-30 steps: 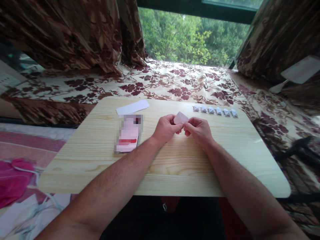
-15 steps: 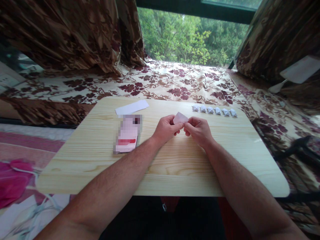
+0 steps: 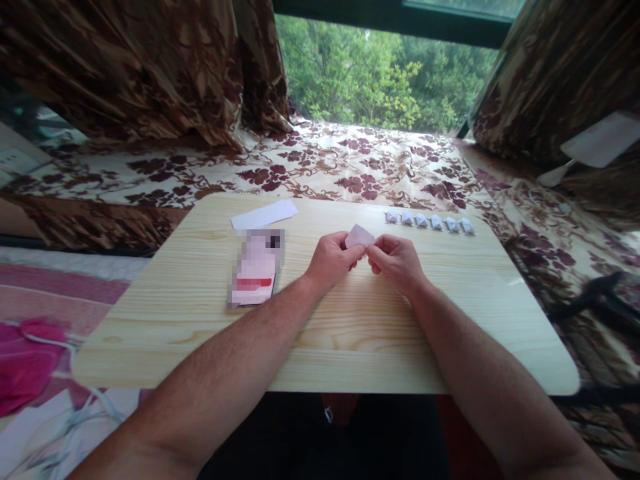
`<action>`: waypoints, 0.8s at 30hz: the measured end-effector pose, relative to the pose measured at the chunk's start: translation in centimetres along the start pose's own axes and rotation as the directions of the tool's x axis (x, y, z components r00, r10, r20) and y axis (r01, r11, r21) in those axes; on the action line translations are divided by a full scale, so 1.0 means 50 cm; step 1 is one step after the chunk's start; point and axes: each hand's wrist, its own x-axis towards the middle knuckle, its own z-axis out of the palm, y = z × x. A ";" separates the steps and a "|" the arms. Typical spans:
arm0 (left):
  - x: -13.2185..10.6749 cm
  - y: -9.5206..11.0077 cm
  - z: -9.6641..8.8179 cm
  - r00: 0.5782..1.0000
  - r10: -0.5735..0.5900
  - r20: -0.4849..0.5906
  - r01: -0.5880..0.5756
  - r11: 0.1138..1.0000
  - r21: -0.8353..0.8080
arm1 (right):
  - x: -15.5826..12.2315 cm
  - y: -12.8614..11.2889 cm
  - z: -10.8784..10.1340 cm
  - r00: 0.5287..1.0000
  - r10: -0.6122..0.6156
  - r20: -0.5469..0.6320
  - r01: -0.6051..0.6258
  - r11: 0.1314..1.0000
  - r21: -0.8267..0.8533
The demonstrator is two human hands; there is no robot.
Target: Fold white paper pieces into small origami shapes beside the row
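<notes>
A small folded piece of pale paper is pinched between both of my hands over the middle of a light wooden table. My left hand grips its left side with thumb and fingers closed. My right hand pinches its right lower corner, fingers curled. A row of several small folded paper pieces lies at the table's far right. A white paper strip lies at the far left, and a blurred phone-sized object rests beside my left forearm.
The table stands on a floral brown and cream cloth before a window with trees outside. Patterned curtains hang left and right. A pink cloth and a white cord lie at lower left.
Both hands stay on the folded paper with only slight finger movement; the paper has shifted a little lower and left.
</notes>
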 end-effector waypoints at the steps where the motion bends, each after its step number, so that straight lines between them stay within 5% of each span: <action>1: 0.000 -0.001 0.000 1.000 -0.003 -0.002 0.003 1.000 -0.002 | 0.000 0.000 0.000 1.000 0.000 0.002 0.000 1.000 0.000; 24: 0.001 0.001 -0.003 1.000 -0.010 0.014 0.010 0.999 -0.046 | -0.003 -0.001 0.000 0.999 -0.003 0.053 0.002 1.000 0.031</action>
